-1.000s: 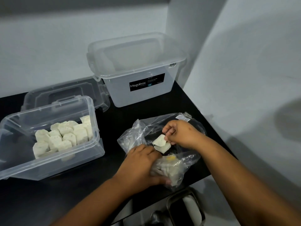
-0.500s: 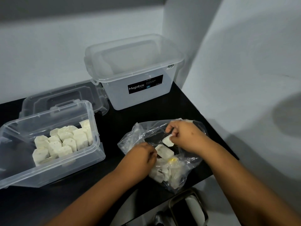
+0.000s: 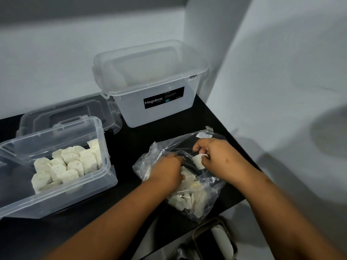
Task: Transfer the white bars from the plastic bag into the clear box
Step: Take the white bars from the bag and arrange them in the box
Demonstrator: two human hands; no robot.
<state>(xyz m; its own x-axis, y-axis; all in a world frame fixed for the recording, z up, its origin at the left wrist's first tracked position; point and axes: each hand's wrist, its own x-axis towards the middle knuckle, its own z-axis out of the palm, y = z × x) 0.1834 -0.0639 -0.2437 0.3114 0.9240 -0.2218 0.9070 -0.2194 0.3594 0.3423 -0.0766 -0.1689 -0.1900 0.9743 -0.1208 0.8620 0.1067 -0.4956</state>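
Note:
A crumpled clear plastic bag (image 3: 150,162) lies on the black table (image 3: 131,147) at centre right, with several white bars (image 3: 185,199) heaped in its near end. My right hand (image 3: 219,156) holds one white bar (image 3: 199,161) over the bag's mouth, fingers curled round it. My left hand (image 3: 167,171) reaches into the bag with fingers curled; what its fingertips touch is hidden. To the left stands the open clear box (image 3: 105,177), holding several white bars (image 3: 69,166) packed upright.
A closed translucent Megabox container (image 3: 150,79) stands behind the bag against the wall. A clear lid (image 3: 71,113) lies behind the open box. The table's right edge runs close by the bag. A dark-rimmed object (image 3: 216,241) sits below the near edge.
My right hand has lifted its white bar slightly up and to the right. My left hand has pushed further into the bag, covering the bar that lay in the opening.

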